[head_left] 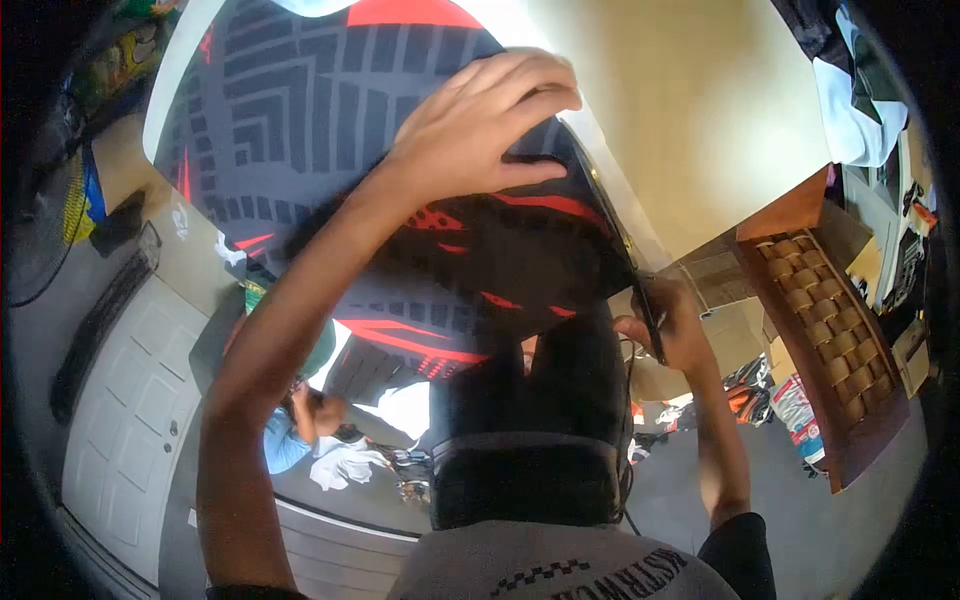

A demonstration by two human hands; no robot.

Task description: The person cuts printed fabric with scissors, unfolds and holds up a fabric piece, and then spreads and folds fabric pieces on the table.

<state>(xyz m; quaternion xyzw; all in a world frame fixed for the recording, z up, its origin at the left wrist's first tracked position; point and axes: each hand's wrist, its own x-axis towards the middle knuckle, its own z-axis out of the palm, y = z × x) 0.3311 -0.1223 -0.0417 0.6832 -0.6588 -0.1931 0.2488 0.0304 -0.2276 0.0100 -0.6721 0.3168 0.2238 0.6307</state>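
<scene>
Dark fabric (330, 120) printed with grey blocks and red shapes is spread over a pale table, its near part hanging down toward my lap. My left hand (485, 120) lies on the fabric near its right edge, palm down, fingers curved and thumb apart, holding nothing. Lower right, at the table edge, my right hand (677, 320) is closed around a slim black tool (652, 318). The tool is seen edge-on and resembles the handle of a pair of scissors; its far end runs along the fabric's edge and is hard to make out.
Bare pale tabletop (720, 110) extends to the right. A woven brown panel in a wooden frame (825, 320) stands at right. Another person (295, 430) is at lower left, near scattered white cloth (350, 462). A white door (135, 410) is at far left. Bundled cloth (800, 415) lies right.
</scene>
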